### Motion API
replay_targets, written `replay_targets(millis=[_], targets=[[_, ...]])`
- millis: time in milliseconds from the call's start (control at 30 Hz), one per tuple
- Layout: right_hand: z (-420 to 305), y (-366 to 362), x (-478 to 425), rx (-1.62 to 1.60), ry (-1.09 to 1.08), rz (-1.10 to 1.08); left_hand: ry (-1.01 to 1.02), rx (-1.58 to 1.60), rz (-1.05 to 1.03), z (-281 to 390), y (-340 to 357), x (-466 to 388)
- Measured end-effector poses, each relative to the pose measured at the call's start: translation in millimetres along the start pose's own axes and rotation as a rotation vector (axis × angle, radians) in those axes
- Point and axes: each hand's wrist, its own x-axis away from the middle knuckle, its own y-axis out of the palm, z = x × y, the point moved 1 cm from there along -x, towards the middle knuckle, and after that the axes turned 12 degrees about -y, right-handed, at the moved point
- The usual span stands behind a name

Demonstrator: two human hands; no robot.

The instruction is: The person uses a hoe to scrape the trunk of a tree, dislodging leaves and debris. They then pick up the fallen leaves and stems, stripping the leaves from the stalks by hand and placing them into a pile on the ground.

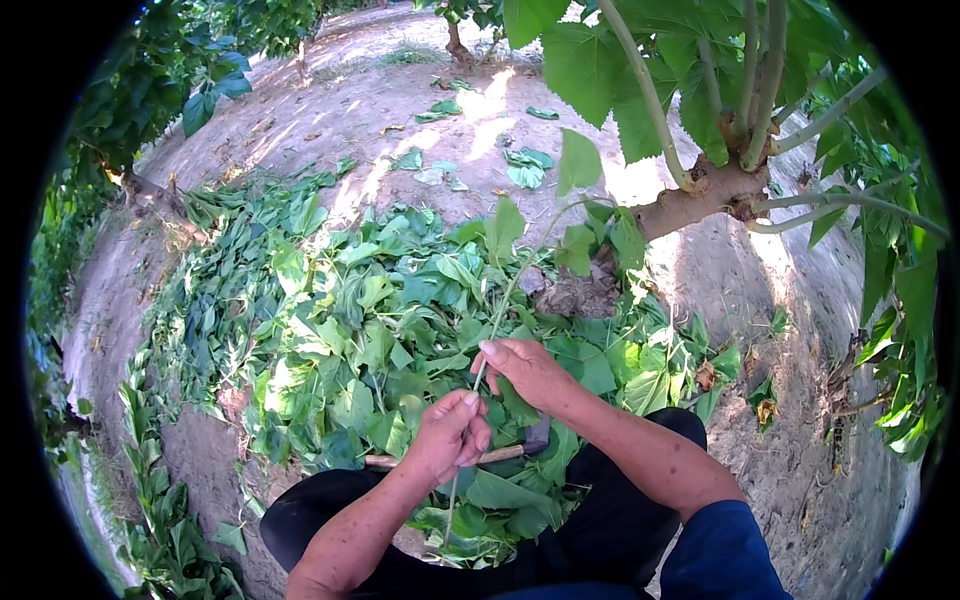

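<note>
My left hand (452, 435) is closed around a thin green leafy shoot (504, 304), whose lower end hangs down between my knees. Farther up the same stem is my right hand (521, 367), its thumb and fingers pinched on it. Leaves remain on the shoot's upper part, which bends over to the right. Beneath my hands lies a broad pile of cut green leaves (375, 352). A sickle-like tool with a wooden handle (501, 454) and a dark metal head (537, 435) rests on the leaves, partly hidden by my left hand.
A thick pruned tree trunk (694, 196) with several upright shoots leans in from the right, its base (581, 292) beyond the pile. Another small trunk (161, 202) stands at the left. Bare soil (300, 142) with scattered leaves surrounds the pile, and leafy branches hang at both sides.
</note>
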Motion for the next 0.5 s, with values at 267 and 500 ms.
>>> replay_targets(millis=[267,500], targets=[[4.5,-27.9,-7.8,0.236,-0.05,0.195,0.096,-0.245,0.231,9.2,-6.2,-3.5],[-19.8,-52.0,-16.4,0.292,-0.245,0.479,0.328,-0.707,0.392,1.9,-7.3,0.9]])
